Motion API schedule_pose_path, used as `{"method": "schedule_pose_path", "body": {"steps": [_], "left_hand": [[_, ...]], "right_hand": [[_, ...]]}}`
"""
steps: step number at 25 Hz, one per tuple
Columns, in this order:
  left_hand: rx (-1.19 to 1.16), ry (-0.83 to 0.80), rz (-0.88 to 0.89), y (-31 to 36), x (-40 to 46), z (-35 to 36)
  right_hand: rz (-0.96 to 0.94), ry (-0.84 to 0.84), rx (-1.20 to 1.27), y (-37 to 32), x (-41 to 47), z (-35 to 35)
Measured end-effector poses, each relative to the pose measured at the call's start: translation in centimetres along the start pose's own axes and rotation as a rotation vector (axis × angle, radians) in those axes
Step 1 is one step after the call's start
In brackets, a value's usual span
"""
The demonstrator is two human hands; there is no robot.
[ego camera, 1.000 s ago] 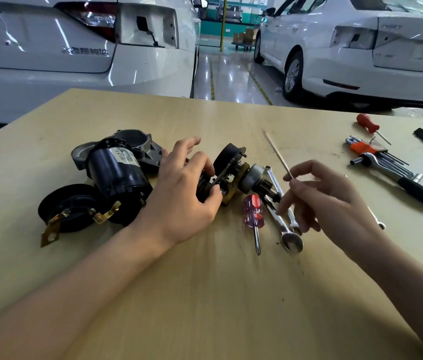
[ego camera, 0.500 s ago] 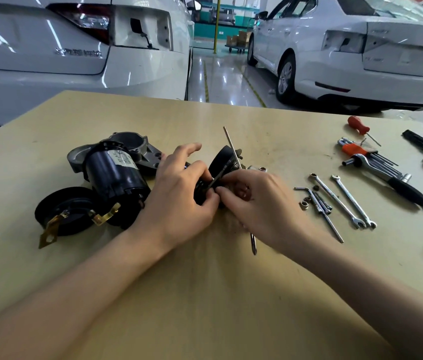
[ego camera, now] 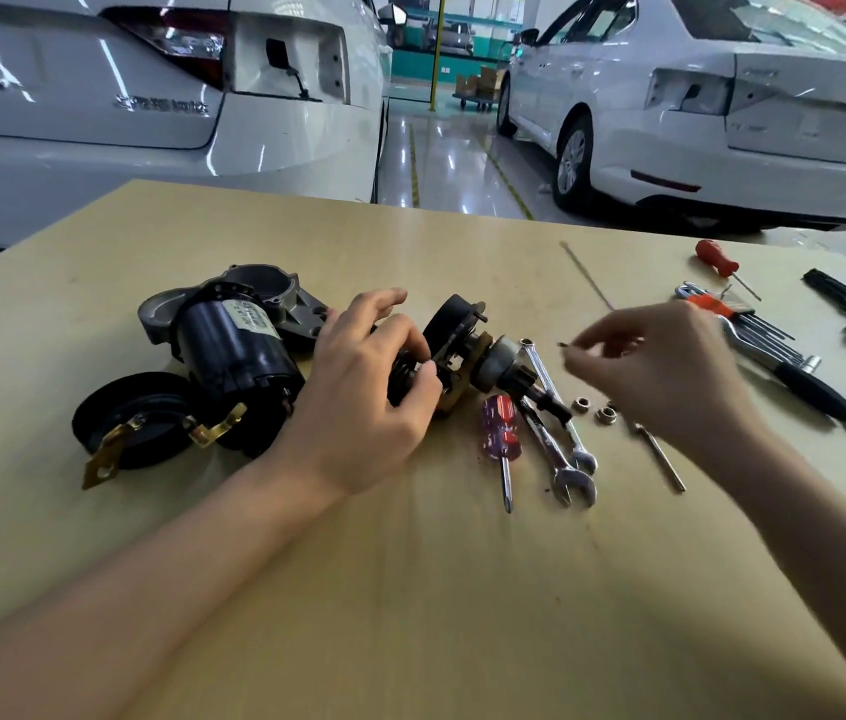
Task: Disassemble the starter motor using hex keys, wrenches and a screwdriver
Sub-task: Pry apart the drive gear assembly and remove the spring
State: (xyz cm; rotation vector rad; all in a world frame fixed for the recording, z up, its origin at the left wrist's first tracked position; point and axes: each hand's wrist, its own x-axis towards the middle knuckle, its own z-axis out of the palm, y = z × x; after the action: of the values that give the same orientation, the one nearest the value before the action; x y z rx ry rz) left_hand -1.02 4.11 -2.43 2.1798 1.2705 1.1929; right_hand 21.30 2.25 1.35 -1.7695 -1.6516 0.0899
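Observation:
My left hand (ego camera: 364, 402) grips the dark brush-holder end of the starter's inner assembly (ego camera: 454, 330). Its grey pinion drive (ego camera: 496, 363) points right along the wooden table (ego camera: 410, 589). My right hand (ego camera: 665, 366) hovers to the right of that pinion and pinches a long thin bolt (ego camera: 587, 278). The bolt's shaft slants up and away behind the fingers, blurred. Left of my left hand lie the black motor housing (ego camera: 234, 350), the aluminium nose housing (ego camera: 254, 280) and a black end cap with brass terminals (ego camera: 130, 423).
A purple-and-red screwdriver (ego camera: 501, 433), two combination wrenches (ego camera: 558, 444), two nuts (ego camera: 592, 409) and another long bolt (ego camera: 662, 459) lie under and beside my right hand. Hex keys (ego camera: 758, 330), a ratchet (ego camera: 815, 389) and a red screwdriver (ego camera: 717, 258) lie far right. White cars stand beyond the table.
Half a second ago my right hand was pressed against the assembly beside my left hand with the thin bolt there. It has since drawn away to the right with the bolt. My left hand kept its grip.

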Motion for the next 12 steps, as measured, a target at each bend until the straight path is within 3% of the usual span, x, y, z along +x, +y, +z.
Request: {"method": "schedule_pose_path", "body": {"steps": [3,12], "left_hand": [[-0.022,-0.005,-0.007,0.1,-0.1,0.1],[-0.001,-0.011,-0.029,0.1,-0.1,0.1]], "right_hand": [[0.150,-0.082,-0.218,3.4,0.4,-1.4],[0.209,-0.153,-0.212,4.1,0.6,-2.0]]}}
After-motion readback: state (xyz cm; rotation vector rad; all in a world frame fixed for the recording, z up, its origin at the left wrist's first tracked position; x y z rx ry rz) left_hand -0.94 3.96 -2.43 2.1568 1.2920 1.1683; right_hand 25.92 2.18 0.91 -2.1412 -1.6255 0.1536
